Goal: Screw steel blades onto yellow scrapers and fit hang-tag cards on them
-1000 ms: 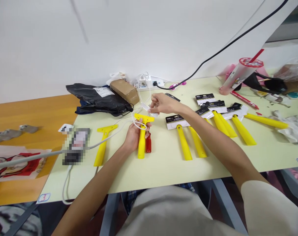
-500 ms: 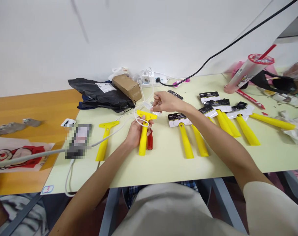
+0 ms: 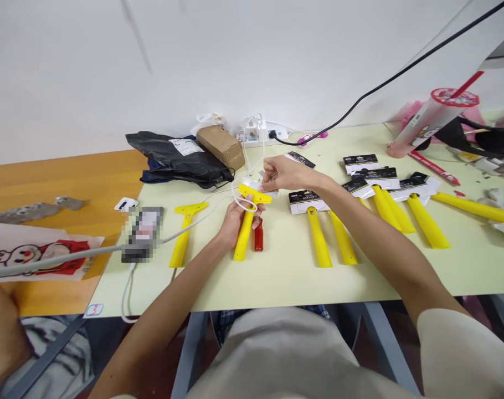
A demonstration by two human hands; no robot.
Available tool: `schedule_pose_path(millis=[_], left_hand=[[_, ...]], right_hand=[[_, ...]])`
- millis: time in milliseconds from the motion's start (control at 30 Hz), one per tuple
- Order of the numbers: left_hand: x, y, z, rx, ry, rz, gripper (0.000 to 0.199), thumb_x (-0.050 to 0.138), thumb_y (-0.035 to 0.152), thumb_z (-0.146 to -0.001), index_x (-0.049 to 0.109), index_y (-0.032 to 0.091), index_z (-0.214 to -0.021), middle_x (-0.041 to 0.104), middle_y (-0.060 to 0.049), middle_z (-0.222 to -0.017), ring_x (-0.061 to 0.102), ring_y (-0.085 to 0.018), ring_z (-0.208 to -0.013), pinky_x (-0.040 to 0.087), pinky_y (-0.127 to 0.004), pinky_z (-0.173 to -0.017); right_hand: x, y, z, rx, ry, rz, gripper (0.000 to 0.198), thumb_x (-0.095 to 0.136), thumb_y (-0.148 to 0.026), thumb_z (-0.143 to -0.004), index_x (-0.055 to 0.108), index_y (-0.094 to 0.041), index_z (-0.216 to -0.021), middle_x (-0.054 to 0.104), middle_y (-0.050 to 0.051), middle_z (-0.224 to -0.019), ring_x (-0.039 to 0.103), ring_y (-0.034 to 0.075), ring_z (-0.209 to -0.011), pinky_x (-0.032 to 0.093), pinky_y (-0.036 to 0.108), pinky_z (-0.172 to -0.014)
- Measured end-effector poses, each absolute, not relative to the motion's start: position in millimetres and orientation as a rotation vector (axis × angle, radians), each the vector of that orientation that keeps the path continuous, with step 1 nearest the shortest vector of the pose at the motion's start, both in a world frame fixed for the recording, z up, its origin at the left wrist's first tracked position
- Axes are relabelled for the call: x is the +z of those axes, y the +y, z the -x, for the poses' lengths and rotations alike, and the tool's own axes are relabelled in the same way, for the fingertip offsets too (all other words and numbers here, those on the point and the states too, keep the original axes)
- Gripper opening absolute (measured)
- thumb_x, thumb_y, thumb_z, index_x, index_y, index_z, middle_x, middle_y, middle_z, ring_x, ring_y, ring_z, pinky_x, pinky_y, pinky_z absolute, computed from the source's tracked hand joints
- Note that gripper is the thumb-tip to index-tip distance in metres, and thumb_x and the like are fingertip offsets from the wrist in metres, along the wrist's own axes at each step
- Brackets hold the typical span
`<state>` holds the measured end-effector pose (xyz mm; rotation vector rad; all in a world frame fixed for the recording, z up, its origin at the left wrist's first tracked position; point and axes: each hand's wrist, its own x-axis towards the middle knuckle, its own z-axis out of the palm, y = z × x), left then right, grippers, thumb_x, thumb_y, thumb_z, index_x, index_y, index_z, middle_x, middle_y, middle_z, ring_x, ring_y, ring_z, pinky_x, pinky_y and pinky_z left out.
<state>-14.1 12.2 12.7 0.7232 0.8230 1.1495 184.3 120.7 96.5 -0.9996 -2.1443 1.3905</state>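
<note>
My left hand (image 3: 232,223) is closed round the upper handle of a yellow scraper (image 3: 244,235), whose wide head tilts down to the right. Just above that head, my right hand (image 3: 284,173) pinches at a piece of clear plastic (image 3: 248,183); its fingertips partly cover it. A white cable (image 3: 235,191) loops across the scraper's neck. Beside the handle, a red screwdriver handle (image 3: 258,237) lies on the table, its upper end hidden by my left fingers. Another yellow scraper (image 3: 184,235) rests to the left.
Several yellow scrapers with black-and-white card packaging (image 3: 318,235) lie to the right. At the back are a black plastic bag (image 3: 181,160), a cardboard box (image 3: 221,145) and a power strip (image 3: 252,136). A tall cup (image 3: 418,124) leans at the right. Another person sits at the left.
The held scraper has tilted, its head now slanting down to the right and its handle end swung left. My right hand stays close above the head. The whole view has shifted slightly.
</note>
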Motion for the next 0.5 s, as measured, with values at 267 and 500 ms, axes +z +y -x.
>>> schedule_pose_path(millis=[267, 500], left_hand=[[14.7, 11.1, 15.1, 1.105, 0.765, -0.75, 0.039, 0.087, 0.047, -0.089, 0.063, 0.018, -0.101, 0.074, -0.007, -0.087, 0.063, -0.014, -0.062, 0.045, -0.023, -0.046], [6.9, 10.1, 18.2, 1.054, 0.768, -0.81, 0.042, 0.087, 0.05, -0.089, 0.059, 0.019, -0.096, 0.077, -0.008, -0.088, 0.061, -0.012, -0.053, 0.044, -0.024, -0.045]], right_hand=[[100.1, 118.3, -184.0, 1.436, -2.142, 1.008, 0.06, 0.088, -0.016, -0.08, 0.03, -0.028, -0.083, 0.081, 0.003, -0.085, 0.068, 0.018, -0.07, 0.044, 0.03, -0.057], [105.3, 116.1, -186.2, 1.375, -2.203, 1.013, 0.063, 0.092, -0.019, -0.077, 0.03, -0.028, -0.085, 0.083, 0.004, -0.084, 0.079, 0.025, -0.083, 0.047, 0.03, -0.061]])
